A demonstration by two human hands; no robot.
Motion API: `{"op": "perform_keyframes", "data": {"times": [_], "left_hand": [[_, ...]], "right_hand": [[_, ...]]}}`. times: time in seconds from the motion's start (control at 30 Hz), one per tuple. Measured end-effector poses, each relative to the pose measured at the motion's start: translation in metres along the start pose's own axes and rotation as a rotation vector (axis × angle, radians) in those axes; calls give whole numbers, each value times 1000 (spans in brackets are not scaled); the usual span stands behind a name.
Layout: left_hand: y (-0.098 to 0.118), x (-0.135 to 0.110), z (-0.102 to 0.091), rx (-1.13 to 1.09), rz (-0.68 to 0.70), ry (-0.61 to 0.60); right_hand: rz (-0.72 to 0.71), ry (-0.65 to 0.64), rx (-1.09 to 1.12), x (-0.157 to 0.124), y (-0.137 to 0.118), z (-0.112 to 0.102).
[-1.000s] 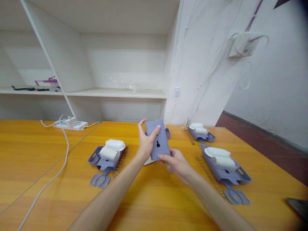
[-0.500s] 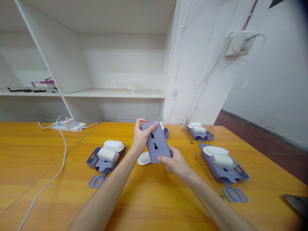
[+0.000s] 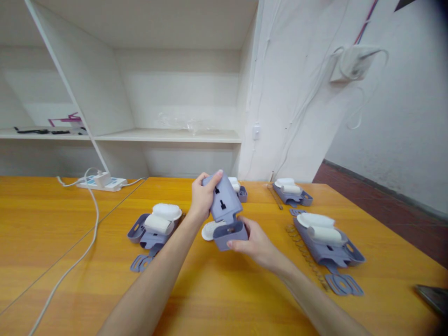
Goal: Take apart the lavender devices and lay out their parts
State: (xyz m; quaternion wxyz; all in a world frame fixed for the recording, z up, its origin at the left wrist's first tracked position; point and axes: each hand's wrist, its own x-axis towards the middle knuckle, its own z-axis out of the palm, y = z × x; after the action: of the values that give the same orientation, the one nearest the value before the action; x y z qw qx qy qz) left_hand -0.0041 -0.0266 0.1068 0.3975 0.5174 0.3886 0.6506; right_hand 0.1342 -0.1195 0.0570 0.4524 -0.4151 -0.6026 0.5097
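My left hand [image 3: 203,198] is closed around a grey-purple plastic plate [image 3: 227,198] with two dark keyhole-shaped slots, tilted above the table. My right hand [image 3: 257,242] grips a small open-topped box [image 3: 229,239] of the same plastic, thumb on its front wall. A tab at the plate's lower end meets the box's rim; whether the two are joined I cannot tell. Behind the box, partly hidden, a white oval piece [image 3: 209,230] lies on the table. Further back is another grey part with a white piece [image 3: 234,183], mostly covered by the plate.
Similar grey parts with white rolls and oval pieces stand at left [image 3: 159,226], right [image 3: 322,235] and back right [image 3: 290,191]. Flat grey rings [image 3: 345,284] and a coiled spring [image 3: 304,252] lie nearby. A power strip [image 3: 101,182] trails a white cable; a dark flat object [image 3: 434,298] sits at far right.
The box has swung down and away from the plate's lower end, so its open inside now shows. My right hand has moved slightly lower with it; the left still holds the plate.
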Motion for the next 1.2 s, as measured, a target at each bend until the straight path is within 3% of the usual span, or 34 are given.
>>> {"op": "perform_keyframes", "data": {"times": [0.07,0.2,0.27,0.37,0.47,0.6,0.67,0.7,0.83,0.9,0.97,1.07,1.2], "left_hand": [[-1,4,-4,-3,13,60],[-3,7,-9,28,15,3],[-2,8,-10,32,37,74],[4,14,-15,-1,109,301],[10,24,-24,-55,183,491],[12,33,-37,-72,171,596],[11,32,-39,-46,53,499],[10,30,-38,-9,-30,390],[9,7,-30,316,-280,-317],[5,-7,-24,519,-265,-689],[-2,-21,-19,717,-180,-942],[-16,-38,-11,929,-83,-1102],[-27,-54,-4,1098,152,-1030]], "right_hand": [[-1,-8,-27,-2,3,7],[32,29,-49,0,6,20],[33,49,-140,1,4,15],[35,13,-212,1,-6,-8],[36,-23,-138,2,-16,-42],[-131,170,-33,7,-19,-80],[-209,341,41,11,-17,-90],[-243,425,70,13,-15,-94],[-317,636,84,18,-7,-97],[-296,646,63,20,-3,-96],[-254,636,43,20,1,-94],[-220,648,21,20,5,-89],[-186,598,40,21,10,-81]]}}
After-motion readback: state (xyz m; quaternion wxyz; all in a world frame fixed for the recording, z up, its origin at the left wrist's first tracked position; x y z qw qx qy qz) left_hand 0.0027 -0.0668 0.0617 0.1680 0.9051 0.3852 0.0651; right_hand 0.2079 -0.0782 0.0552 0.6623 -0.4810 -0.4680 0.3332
